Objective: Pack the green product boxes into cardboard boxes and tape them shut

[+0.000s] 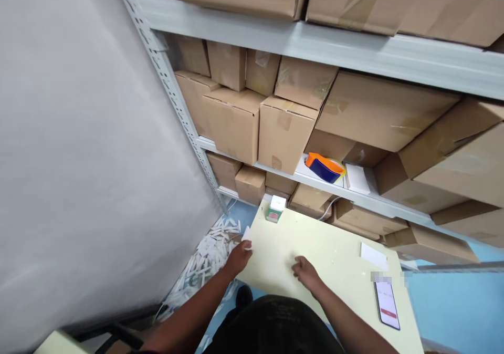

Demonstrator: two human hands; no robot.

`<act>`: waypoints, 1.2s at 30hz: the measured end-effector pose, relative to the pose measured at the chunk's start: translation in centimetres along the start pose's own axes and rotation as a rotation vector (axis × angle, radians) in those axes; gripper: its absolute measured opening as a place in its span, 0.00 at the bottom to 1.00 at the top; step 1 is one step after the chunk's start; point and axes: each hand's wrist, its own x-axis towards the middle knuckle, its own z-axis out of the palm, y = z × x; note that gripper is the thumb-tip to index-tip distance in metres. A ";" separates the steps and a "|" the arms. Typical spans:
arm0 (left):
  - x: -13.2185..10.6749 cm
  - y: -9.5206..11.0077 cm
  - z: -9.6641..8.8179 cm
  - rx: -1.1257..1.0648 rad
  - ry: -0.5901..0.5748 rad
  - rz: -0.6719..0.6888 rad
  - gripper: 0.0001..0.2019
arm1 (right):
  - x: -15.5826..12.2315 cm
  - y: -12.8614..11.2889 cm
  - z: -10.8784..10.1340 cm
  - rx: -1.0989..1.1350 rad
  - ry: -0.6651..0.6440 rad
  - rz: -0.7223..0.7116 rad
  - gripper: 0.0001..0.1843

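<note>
My left hand (239, 258) is closed at the left edge of the pale yellow table, pinching a small white piece of paper or card (247, 233) that sticks up past the fingers. Beyond it, near the table's far left corner, stands a small box (274, 209) with a white top and a green and red front. Over the middle of the tabletop (291, 233) is my right hand (306, 274), its fingers curled in and nothing visible between them. A flat white card (374, 256) lies on the right part of the table, and a smartphone (387, 302) with its screen lit lies nearer me.
Many white paper scraps (208, 254) cover the floor left of the table, beside a pale wall (98, 159). Behind the table a metal shelf (252, 20) holds several cardboard boxes (287, 128). An orange and blue tape dispenser (325, 167) and a white box (357, 178) sit on one shelf.
</note>
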 end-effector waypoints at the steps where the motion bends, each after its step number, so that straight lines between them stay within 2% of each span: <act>1: -1.9 -1.1 0.3 0.005 0.024 -0.038 0.13 | -0.8 2.1 -0.5 0.034 -0.039 0.000 0.19; 4: -7.3 -3.3 2.0 0.004 0.130 -0.151 0.13 | -2.6 7.0 -2.8 0.063 -0.102 -0.007 0.20; 7: -12.2 -3.2 4.6 -0.047 0.234 -0.241 0.12 | -3.5 9.2 -6.2 0.049 -0.147 0.002 0.22; 11: -17.2 -0.9 8.1 -0.113 0.316 -0.302 0.13 | -3.4 9.0 -11.0 -0.004 -0.155 -0.017 0.22; 13: -19.3 0.4 9.3 -0.162 0.354 -0.286 0.14 | -3.1 8.1 -12.5 -0.028 -0.163 -0.041 0.22; 15: -21.3 1.4 9.8 -0.218 0.397 -0.254 0.14 | -2.9 6.9 -13.0 -0.043 -0.193 -0.082 0.22; 17: -23.4 1.9 9.8 -0.268 0.450 -0.240 0.15 | -3.0 5.7 -12.5 -0.054 -0.229 -0.127 0.22; 21: -28.0 1.5 9.2 -0.361 0.562 -0.247 0.15 | -4.6 3.7 -9.2 -0.086 -0.309 -0.200 0.23; 26: -35.4 -1.7 8.6 -0.448 0.729 -0.235 0.16 | -8.4 2.7 -2.8 -0.150 -0.440 -0.277 0.23; 31: -45.5 -6.6 7.6 -0.481 0.890 -0.239 0.17 | -14.3 1.9 5.5 -0.248 -0.522 -0.324 0.26; 36: -56.3 -11.3 5.8 -0.495 1.017 -0.242 0.15 | -22.3 0.8 15.0 -0.297 -0.634 -0.438 0.28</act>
